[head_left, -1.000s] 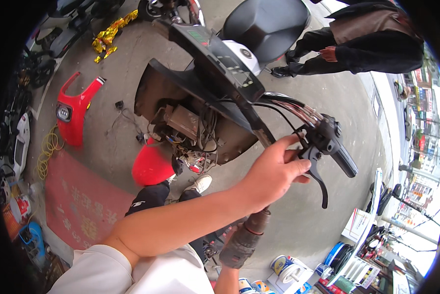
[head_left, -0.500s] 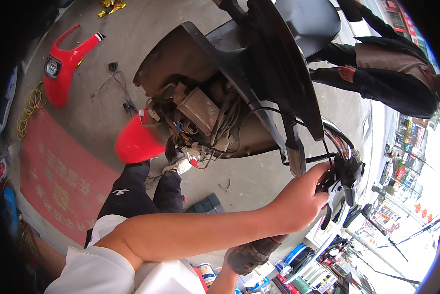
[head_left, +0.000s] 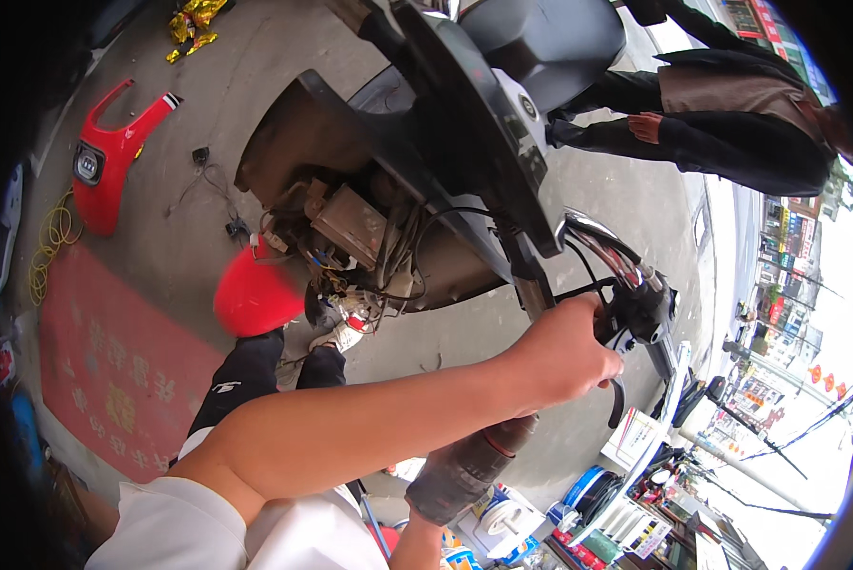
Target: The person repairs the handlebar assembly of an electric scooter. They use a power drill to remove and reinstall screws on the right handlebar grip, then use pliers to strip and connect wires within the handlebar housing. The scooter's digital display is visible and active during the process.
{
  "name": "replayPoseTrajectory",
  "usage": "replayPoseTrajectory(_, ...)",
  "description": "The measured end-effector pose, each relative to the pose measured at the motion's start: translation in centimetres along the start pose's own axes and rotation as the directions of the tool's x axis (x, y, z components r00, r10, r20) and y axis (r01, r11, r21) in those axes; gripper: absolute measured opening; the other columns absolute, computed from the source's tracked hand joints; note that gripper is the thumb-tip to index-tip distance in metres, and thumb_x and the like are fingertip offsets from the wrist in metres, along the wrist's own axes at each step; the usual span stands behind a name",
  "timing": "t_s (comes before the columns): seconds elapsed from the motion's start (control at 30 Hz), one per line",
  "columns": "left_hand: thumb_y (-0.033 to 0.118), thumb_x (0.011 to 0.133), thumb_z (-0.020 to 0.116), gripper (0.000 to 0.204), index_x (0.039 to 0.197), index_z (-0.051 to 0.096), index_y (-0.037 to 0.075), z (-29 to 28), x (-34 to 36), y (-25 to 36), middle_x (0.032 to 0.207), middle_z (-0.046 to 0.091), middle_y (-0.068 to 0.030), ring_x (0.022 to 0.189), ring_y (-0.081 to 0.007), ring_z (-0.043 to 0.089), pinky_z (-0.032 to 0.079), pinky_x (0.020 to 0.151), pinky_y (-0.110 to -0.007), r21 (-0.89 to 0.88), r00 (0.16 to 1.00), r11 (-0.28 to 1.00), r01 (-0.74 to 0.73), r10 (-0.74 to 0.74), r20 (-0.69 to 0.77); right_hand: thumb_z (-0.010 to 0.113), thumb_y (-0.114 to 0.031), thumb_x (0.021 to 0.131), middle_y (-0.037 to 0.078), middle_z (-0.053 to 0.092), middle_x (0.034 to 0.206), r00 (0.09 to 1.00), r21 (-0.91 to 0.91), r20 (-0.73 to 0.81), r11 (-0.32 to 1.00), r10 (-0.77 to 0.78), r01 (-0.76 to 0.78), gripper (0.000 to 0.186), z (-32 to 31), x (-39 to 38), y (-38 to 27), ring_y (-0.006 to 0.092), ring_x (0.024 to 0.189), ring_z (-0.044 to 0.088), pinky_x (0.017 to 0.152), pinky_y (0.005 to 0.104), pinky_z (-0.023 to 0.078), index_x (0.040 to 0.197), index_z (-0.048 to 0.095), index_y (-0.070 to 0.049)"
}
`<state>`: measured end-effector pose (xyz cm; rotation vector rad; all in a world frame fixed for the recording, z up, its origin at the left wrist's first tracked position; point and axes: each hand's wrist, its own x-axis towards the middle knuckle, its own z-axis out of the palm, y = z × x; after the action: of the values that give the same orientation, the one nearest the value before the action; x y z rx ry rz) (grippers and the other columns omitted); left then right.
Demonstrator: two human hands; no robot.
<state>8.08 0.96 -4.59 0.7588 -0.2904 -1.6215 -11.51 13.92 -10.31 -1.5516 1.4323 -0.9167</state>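
My left hand (head_left: 569, 347) is closed around the brake-lever assembly (head_left: 635, 313) on the scooter's handlebar. Below it my right hand (head_left: 422, 518) grips a dark cordless drill (head_left: 460, 465), its fingers mostly hidden behind the tool and my left forearm. The scooter's black dashboard housing (head_left: 483, 142) tilts above the dark front body panel (head_left: 303, 123). Inside that panel sit a metal box (head_left: 346, 228) and a tangle of wires (head_left: 388, 275). A red mudguard (head_left: 255, 290) is at the lower front of the scooter, near my legs.
A red fairing (head_left: 104, 161), yellow hose coil (head_left: 51, 247), crumpled gold foil (head_left: 194, 24) and red mat (head_left: 104, 361) lie at left. A person in dark clothes (head_left: 707, 142) is beside the black seat (head_left: 540, 38). Cans and boxes (head_left: 578, 494) crowd the lower right, by the street.
The camera view has shifted, and the dashboard's screen has turned mostly out of sight. My left hand stays on the lever assembly; my right hand with the drill has moved slightly left in the picture.
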Motion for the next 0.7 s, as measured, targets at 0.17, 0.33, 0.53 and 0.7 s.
replayPoseTrajectory(0.17,0.009,0.084,0.073,0.026,0.106,0.063,0.000,0.4,0.1,0.4,0.092,0.070,-0.0062,0.085,-0.0142,0.066,0.050,0.078,-0.031,0.088,0.996,0.995,0.056,-0.050,-0.074,0.077,-0.022,0.081,0.013,0.064,0.108,0.986,-0.330,-0.159,0.944,-0.056,0.000,0.046,-1.9,-1.6,0.1,0.0319,0.100,0.062,0.095,0.0468,0.046,0.121,0.063,-0.002)
replayPoseTrajectory(0.33,0.005,0.084,0.071,0.024,0.106,0.066,0.000,0.2,0.9,-0.3,0.097,0.070,-0.0073,0.086,-0.0156,0.066,0.052,0.084,-0.033,-0.007,0.999,0.999,-0.035,0.035,-0.012,0.077,-0.018,0.075,0.009,0.066,0.098,0.884,-0.735,0.199,0.532,-0.424,0.421,0.044,-4.1,2.0,-2.9,0.0302,0.097,0.061,0.094,0.0454,0.042,0.115,0.066,-0.002)
replayPoseTrajectory(0.53,0.009,0.086,0.072,0.026,0.109,0.067,-0.001,0.5,-0.3,0.1,0.101,0.070,-0.0082,0.092,-0.0173,0.067,0.057,0.082,-0.034,-0.008,0.997,0.997,-0.071,0.071,-0.017,0.072,-0.014,0.077,0.012,0.066,0.103,0.877,-0.690,0.331,0.545,-0.349,0.477,0.050,-4.1,0.8,-4.3,0.0316,0.099,0.061,0.097,0.0454,0.040,0.124,0.065,-0.001)
replayPoseTrajectory(0.7,0.020,0.088,0.079,0.025,0.103,0.070,0.003,1.5,-0.4,1.3,0.099,0.069,-0.0054,0.097,-0.0153,0.065,0.052,0.082,-0.032,0.114,0.999,0.993,0.018,-0.014,-0.034,0.072,-0.015,0.077,0.011,0.067,0.104,0.883,-0.652,0.317,0.597,-0.346,0.468,0.048,-8.0,-0.3,-3.6,0.0315,0.102,0.061,0.097,0.0461,0.040,0.123,0.066,-0.004)
